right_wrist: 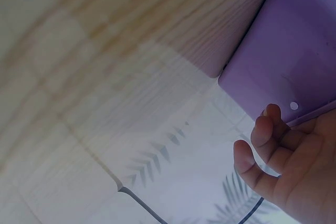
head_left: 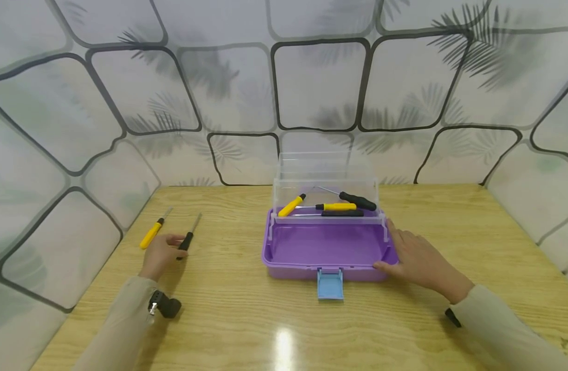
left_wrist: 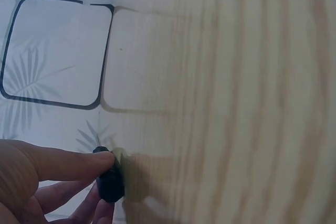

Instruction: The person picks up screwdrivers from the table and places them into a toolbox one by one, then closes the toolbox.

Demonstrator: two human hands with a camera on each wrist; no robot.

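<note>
At the left of the table my left hand [head_left: 160, 253] pinches a black-handled screwdriver [head_left: 186, 240] between thumb and fingers, its shaft pointing away. The left wrist view shows the butt of the black handle [left_wrist: 109, 181] by the thumb. Just beyond that hand lies a yellow-handled screwdriver [head_left: 151, 235]. My right hand [head_left: 418, 260] rests at the right end of a purple toolbox [head_left: 293, 272], thumb at the front rim and fingers along the side. In the right wrist view, loosely bent fingers [right_wrist: 263, 156] are beside the purple wall [right_wrist: 286, 51].
The toolbox stands open, its clear tray [head_left: 284, 220] raised at the back. Two yellow-handled screwdrivers [head_left: 338, 206] and two black-handled ones [head_left: 358, 201] lie in it. A light blue latch [head_left: 330, 286] hangs at the front. Patterned panels [head_left: 321, 87] enclose the wooden table [head_left: 228, 309].
</note>
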